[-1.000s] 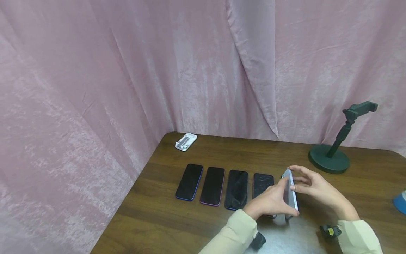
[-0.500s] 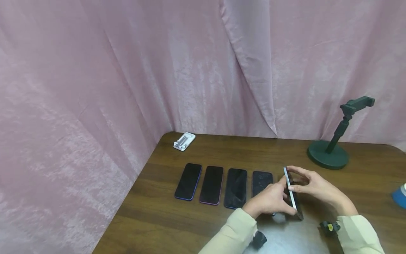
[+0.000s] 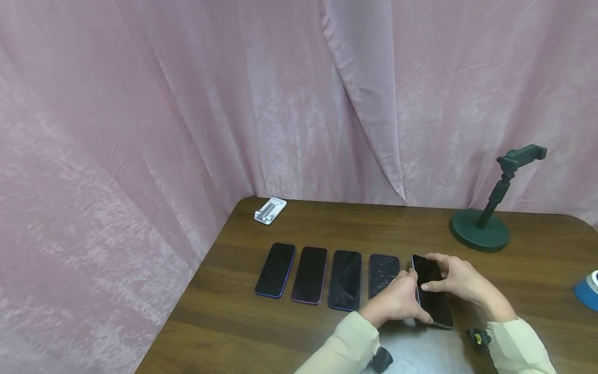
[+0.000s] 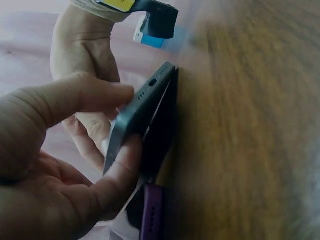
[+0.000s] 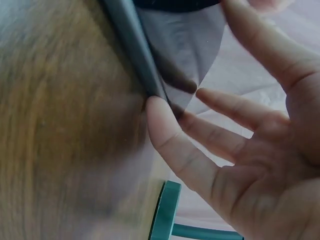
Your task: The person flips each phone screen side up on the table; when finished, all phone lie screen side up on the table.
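Observation:
A smartphone (image 3: 433, 298), black screen up, is tilted low over the table, its left edge raised. At that edge my left hand (image 3: 397, 298) grips it; in the left wrist view, thumb and finger pinch the grey frame (image 4: 126, 117) near the charging port. From the right, my right hand (image 3: 464, 283) holds the same phone, thumb over the screen and fingers at the far right corner. In the right wrist view an index finger (image 5: 165, 122) touches the phone's edge (image 5: 132, 45). Left of it lies a phone with a scratched screen (image 3: 383, 272), partly hidden by my left hand.
Three more phones continue the row leftward: black (image 3: 344, 280), purple-edged (image 3: 310, 275) and blue-edged (image 3: 275, 270). A white folding stand (image 3: 270, 210) lies at the back left. A green phone stand (image 3: 480, 231) rises at the back right. Something blue and white (image 3: 587, 292) sits far right.
The phone has turned from standing on edge, light back facing left, to nearly flat with its black screen up. Both hands have stayed on it, the right one shifting slightly toward the front.

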A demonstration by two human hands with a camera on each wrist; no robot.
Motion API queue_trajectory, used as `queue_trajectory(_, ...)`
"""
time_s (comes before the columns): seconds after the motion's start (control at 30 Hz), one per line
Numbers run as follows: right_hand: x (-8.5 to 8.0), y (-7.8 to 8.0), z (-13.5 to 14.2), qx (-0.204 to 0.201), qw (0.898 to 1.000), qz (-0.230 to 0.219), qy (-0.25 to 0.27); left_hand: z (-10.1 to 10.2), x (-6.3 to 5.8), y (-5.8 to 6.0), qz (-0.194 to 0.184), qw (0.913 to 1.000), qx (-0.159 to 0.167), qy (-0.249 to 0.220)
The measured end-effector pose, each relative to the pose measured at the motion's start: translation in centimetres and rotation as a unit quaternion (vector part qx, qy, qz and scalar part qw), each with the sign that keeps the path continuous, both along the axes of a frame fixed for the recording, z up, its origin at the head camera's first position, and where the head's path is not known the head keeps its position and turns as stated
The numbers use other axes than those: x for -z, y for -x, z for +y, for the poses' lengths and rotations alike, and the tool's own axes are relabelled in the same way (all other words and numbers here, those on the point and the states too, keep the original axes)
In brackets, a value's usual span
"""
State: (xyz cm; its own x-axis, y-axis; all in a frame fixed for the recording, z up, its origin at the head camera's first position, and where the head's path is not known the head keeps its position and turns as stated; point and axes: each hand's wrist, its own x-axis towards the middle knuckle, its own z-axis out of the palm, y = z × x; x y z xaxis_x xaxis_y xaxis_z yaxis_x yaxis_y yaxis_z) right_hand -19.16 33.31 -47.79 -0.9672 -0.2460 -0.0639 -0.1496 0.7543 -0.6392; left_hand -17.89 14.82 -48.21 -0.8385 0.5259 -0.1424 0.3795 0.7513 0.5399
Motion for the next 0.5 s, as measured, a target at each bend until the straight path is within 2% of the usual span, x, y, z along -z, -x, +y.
queue_trajectory(0.17,0.28,-0.03,0.23,0.012,1.0,-0.014,-0.007,0.74,0.34,-0.47,-0.012,0.9988,-0.027,0.04)
queue_trajectory(0.37,0.3,-0.14,0.23,0.021,1.0,-0.011,0.001,0.85,0.06,-0.75,-0.018,0.9985,-0.048,0.021)
queue_trajectory(0.5,0.46,0.02,0.2,0.026,1.0,-0.005,0.002,1.12,-0.54,-1.07,-0.028,0.9967,-0.076,0.008)
